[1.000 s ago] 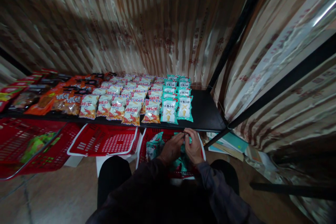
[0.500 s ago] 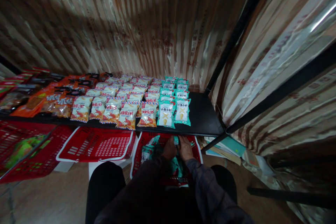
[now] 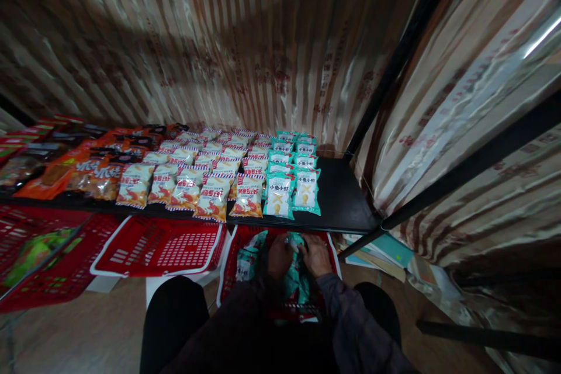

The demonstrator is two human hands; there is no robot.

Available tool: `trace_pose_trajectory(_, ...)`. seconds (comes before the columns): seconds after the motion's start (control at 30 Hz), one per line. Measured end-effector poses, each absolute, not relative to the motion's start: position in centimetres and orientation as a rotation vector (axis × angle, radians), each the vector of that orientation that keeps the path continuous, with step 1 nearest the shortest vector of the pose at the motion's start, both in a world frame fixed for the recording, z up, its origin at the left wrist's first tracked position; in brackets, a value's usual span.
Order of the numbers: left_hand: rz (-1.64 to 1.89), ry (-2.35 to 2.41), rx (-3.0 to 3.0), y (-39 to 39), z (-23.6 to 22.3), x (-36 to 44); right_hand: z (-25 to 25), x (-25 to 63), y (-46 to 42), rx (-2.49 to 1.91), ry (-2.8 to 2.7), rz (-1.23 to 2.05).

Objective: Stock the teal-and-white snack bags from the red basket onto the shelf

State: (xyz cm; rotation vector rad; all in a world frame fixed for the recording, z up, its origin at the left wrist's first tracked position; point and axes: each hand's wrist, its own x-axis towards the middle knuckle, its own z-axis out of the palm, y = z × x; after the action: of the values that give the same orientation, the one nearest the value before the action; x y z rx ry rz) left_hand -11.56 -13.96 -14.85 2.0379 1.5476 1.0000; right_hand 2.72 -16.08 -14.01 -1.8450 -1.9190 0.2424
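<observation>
Both my hands are down in a red basket (image 3: 222, 272) with a white rim, below the shelf edge. My left hand (image 3: 279, 256) is closed on the left side of a teal snack bag (image 3: 295, 241). Against the bag's right side, the fingers of my right hand (image 3: 316, 253) are bent and gripping. More teal bags lie in the basket, one leaning at the left (image 3: 249, 260) and others under my wrists, partly hidden. On the shelf above, two columns of matching teal-and-white bags (image 3: 279, 196) stand beside rows of white-and-orange shrimp snack bags (image 3: 213, 197).
The black shelf (image 3: 339, 196) ends at a dark metal post (image 3: 377, 87). Orange snack packs (image 3: 103, 178) fill its left part. Two more red baskets (image 3: 158, 245) stand below to the left. Papers (image 3: 390, 248) lie under the right end. Striped curtain (image 3: 245, 41) hangs behind.
Both hands stay in the basket around the teal bag, which shows more between them now. My right hand's fingers are more bent. The view has shifted slightly.
</observation>
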Motion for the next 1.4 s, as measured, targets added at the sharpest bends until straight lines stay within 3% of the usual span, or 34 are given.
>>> trace_pose_trajectory(0.13,0.997,1.551,1.912,-14.7,-11.2,-11.9,-12.5,2.5,-17.7,-1.702,-1.814,0.336)
trace_pose_trajectory(0.4,0.831,1.494,2.011,-15.3,-3.4,-12.4,-8.6,1.8,-20.6,-1.53,-1.462,0.946)
trace_pose_trajectory(0.57,0.779,1.416,2.033,-14.6,0.2,-12.2,-5.4,1.6,-21.0,-1.509,-1.384,1.06)
trace_pose_trajectory(1.0,0.886,1.127,1.409,-12.8,2.2,-15.5,-2.3,1.7,-20.5,-1.315,-1.142,1.217)
trace_pose_trajectory(1.4,0.743,1.027,1.433,-12.9,3.2,-17.3,0.0,2.3,-20.2,-1.378,-1.393,1.246)
